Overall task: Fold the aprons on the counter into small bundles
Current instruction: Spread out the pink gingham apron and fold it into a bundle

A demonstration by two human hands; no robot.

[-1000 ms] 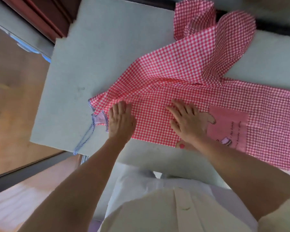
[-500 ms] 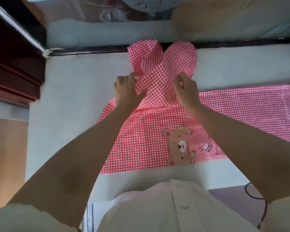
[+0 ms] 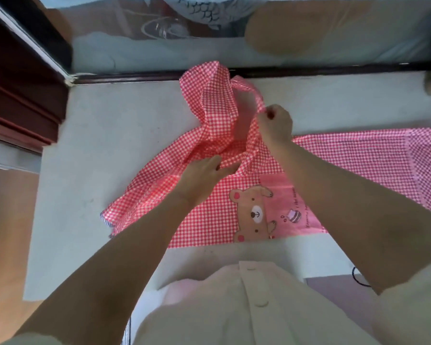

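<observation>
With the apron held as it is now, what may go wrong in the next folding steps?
1. The right grip only pinches the thin strap with its fingertips; it might slip, and the raised loop would likely collapse.
2. The left grip holds bunched cloth of the apron; folding over it would probably trap creases.
3. The apron's near edge lies near the front edge of the counter; a pull toward the person may drag it off.

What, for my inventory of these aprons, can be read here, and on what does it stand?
"I like": printed sideways on the pink pocket panel of the red-and-white checked apron, beside the brown bear print; the words after it are blurred and run under the right forearm.
A second printed line beside it: too blurred to read.
No other text shows.
</observation>
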